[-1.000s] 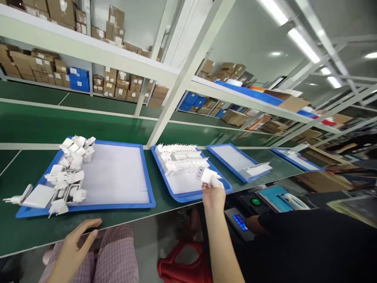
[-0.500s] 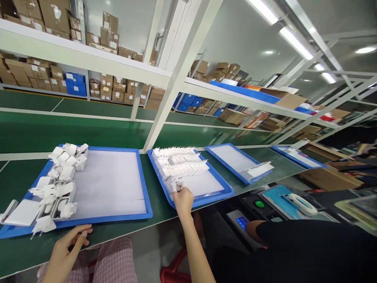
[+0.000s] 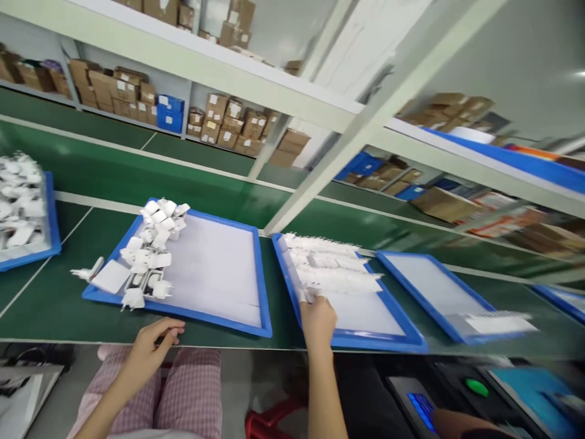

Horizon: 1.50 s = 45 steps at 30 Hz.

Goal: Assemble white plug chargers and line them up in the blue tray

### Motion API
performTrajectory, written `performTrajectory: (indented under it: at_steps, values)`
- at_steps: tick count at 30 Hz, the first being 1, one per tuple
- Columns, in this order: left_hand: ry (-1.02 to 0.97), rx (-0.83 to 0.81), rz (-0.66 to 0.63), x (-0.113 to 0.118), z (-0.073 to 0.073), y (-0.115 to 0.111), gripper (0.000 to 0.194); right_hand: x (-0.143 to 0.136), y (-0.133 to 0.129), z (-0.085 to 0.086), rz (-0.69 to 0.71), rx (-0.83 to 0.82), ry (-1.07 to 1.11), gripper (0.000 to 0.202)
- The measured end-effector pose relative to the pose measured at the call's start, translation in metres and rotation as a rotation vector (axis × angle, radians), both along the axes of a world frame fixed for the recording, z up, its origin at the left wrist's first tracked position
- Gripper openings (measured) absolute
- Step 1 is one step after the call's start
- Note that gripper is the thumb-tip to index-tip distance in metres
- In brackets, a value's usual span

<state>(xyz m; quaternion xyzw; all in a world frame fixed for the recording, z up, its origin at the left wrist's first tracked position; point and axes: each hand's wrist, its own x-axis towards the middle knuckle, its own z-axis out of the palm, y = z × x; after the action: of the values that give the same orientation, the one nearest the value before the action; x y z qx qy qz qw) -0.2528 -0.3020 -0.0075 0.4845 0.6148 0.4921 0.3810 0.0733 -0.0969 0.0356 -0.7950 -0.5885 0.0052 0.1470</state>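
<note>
My right hand (image 3: pixel 319 320) reaches over the near-left part of a blue-rimmed tray (image 3: pixel 379 341). Its fingers, with white coverings on the tips, pinch a white plug adapter (image 3: pixel 312 294) at the front of neat rows of white plug adapters (image 3: pixel 331 262); the fingers partly hide it. Loosely curled, my left hand (image 3: pixel 153 344) hovers by the table's front edge with nothing visible in it. Just beyond it lies another blue-rimmed tray (image 3: pixel 267 305), with jumbled white plug adapters (image 3: pixel 153 250) along its left side. A flat white block (image 3: pixel 110 276) rests at that tray's left corner.
At far left stands a tray heaped with plug adapters (image 3: pixel 21 204). Right of my right hand, another blue tray (image 3: pixel 434 280) holds a short white row. A shelf post (image 3: pixel 320 183) rises behind the trays. Someone's arm (image 3: pixel 461 424) shows at bottom right, near a blue-lit display (image 3: pixel 423 408).
The view has swung left, bringing the heaped tray into sight and shifting everything rightward. My right hand remains at the front of the adapter rows; my left hand remains by the table edge.
</note>
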Motion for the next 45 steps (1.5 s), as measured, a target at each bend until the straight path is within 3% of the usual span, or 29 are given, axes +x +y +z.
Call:
performTrajectory:
  at_steps: [4,7,9,11,13,14,17,20,26,30,34,40,45]
  values:
    - [-0.027,-0.016,0.02,0.0,0.012,-0.009,0.027,-0.003,-0.015,0.014,0.021,-0.018,-0.042,0.051]
    - [-0.051,-0.03,0.053,-0.004,0.013,-0.02,0.028,-0.025,-0.035,0.024,0.045,0.1,-0.035,0.05]
    - [-0.071,-0.04,0.081,-0.009,0.012,-0.028,0.03,-0.059,-0.055,0.026,0.215,0.241,0.095,0.045]
    - [-0.085,-0.042,0.127,-0.015,0.013,-0.033,0.029,-0.108,-0.075,0.021,0.558,0.269,0.315,0.036]
    - [-0.085,-0.031,0.172,-0.022,0.015,-0.038,0.028,-0.161,-0.091,0.012,0.901,0.055,0.432,0.031]
    - [-0.082,-0.02,0.192,-0.026,0.016,-0.04,0.027,-0.186,-0.097,0.006,0.997,-0.043,0.455,0.035]
    - [-0.071,-0.006,0.244,-0.04,0.017,-0.047,0.026,-0.241,-0.102,-0.007,1.084,-0.172,0.585,0.045]
    - [-0.069,-0.023,0.323,-0.05,0.012,-0.052,0.025,-0.266,-0.097,-0.012,1.068,-0.214,0.743,0.048]
    - [0.016,0.001,0.337,-0.049,-0.001,-0.043,0.024,-0.273,-0.091,-0.016,1.067,-0.227,0.85,0.032]
    - [0.064,0.021,0.278,-0.044,-0.001,-0.035,0.023,-0.267,-0.091,-0.016,1.029,-0.325,0.974,0.044]
    - [0.076,-0.045,0.313,-0.035,-0.003,-0.031,0.024,-0.265,-0.092,-0.014,1.034,-0.404,1.059,0.051]
    - [0.122,-0.047,0.391,-0.024,-0.001,-0.028,0.026,-0.267,-0.089,-0.007,1.052,-0.309,1.064,0.046]
    - [0.196,0.007,0.384,-0.017,0.014,-0.028,0.027,-0.246,-0.105,0.005,0.974,-0.21,1.153,0.046]
